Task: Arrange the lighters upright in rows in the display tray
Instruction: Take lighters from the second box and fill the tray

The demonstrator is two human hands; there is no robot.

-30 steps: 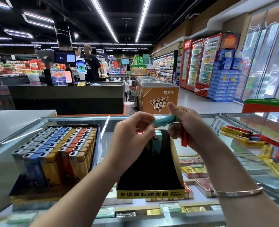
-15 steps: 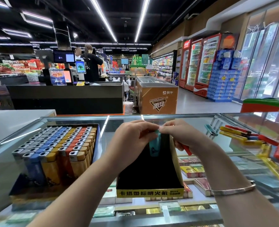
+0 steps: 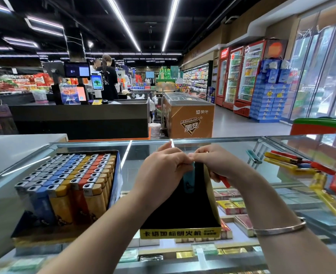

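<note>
— Plenty of glass surface (image 3: pixel 147 153) free between the full tray (image 3: pixel 64 186) and the black display tray (image 3: pixel 180 212)?

— Yes. At its far edge the left hand (image 3: pixel 161 175) pinches a teal lighter (image 3: pixel 188 179), upright inside; the right hand (image 3: pixel 218 165) grips a red lighter (image 3: pixel 225 181).

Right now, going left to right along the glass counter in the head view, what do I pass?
Full lighter tray → left hand → teal lighter → right hand → loose teal lighter → loose yellow and red lighters.
</note>
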